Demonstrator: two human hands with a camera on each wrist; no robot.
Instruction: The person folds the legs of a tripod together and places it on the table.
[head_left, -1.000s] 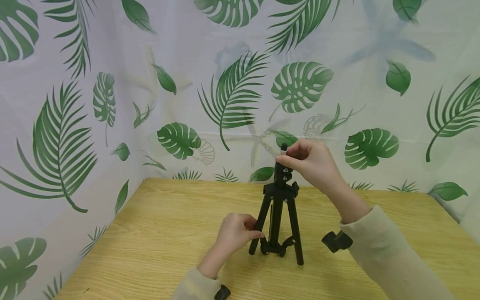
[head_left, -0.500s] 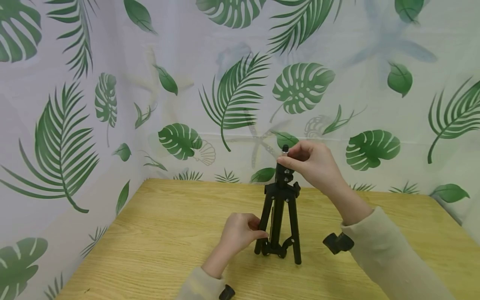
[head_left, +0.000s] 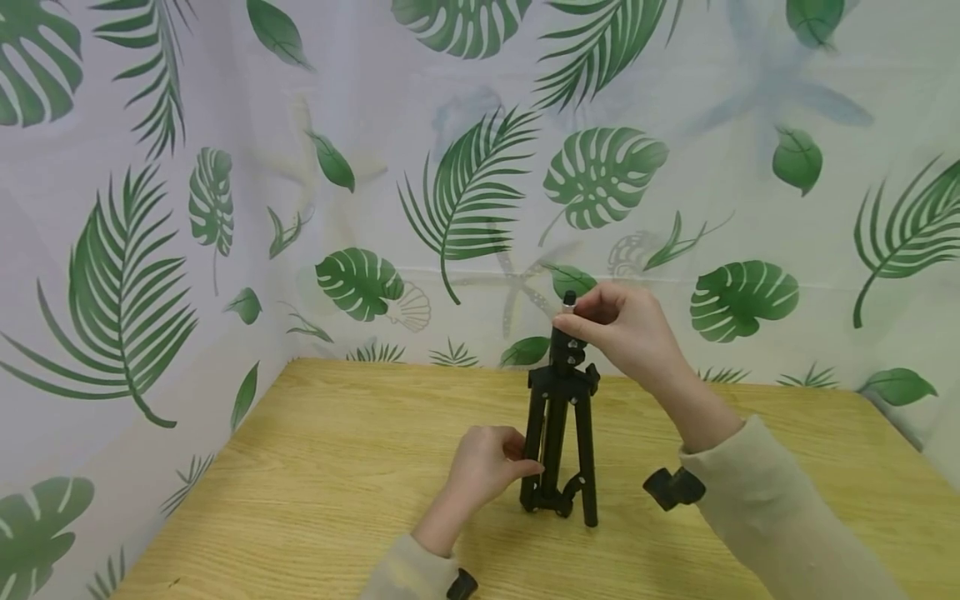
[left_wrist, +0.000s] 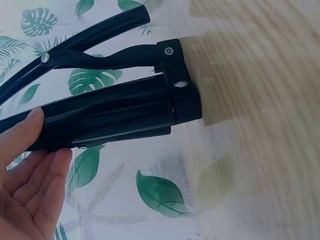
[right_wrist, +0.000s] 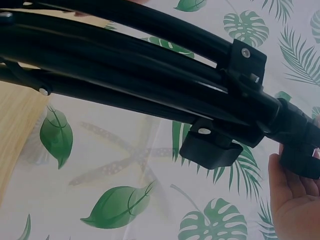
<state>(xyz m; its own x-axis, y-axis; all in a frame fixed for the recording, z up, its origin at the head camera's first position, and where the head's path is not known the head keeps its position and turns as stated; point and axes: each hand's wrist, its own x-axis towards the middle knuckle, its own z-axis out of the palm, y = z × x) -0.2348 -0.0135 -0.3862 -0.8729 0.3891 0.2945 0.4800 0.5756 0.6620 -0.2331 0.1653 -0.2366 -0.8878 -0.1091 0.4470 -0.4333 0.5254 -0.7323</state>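
Note:
A small black tripod [head_left: 556, 429] stands upright on the wooden table, its legs drawn fairly close to the centre column. My right hand [head_left: 633, 333] pinches the tripod's neck just below its silver-and-black top. Low on the left side, my left hand [head_left: 483, 467] holds one leg between thumb and fingers, against the column. In the left wrist view that leg lies beside the column, while another leg [left_wrist: 117, 27] angles away on its brace. A dark knob [right_wrist: 210, 150] sticks out below the tripod's collar in the right wrist view. The right fingertips are partly hidden there.
The light wooden table [head_left: 337, 467] reaches back to a white curtain [head_left: 480, 75] printed with green leaves. More of that curtain hangs along the left side. A black clip-like piece [head_left: 675, 486] sits at the right sleeve's cuff.
My left hand has moved right, swinging the left leg in to the column. The right leg has also come in slightly. My right hand stays at the tripod's top.

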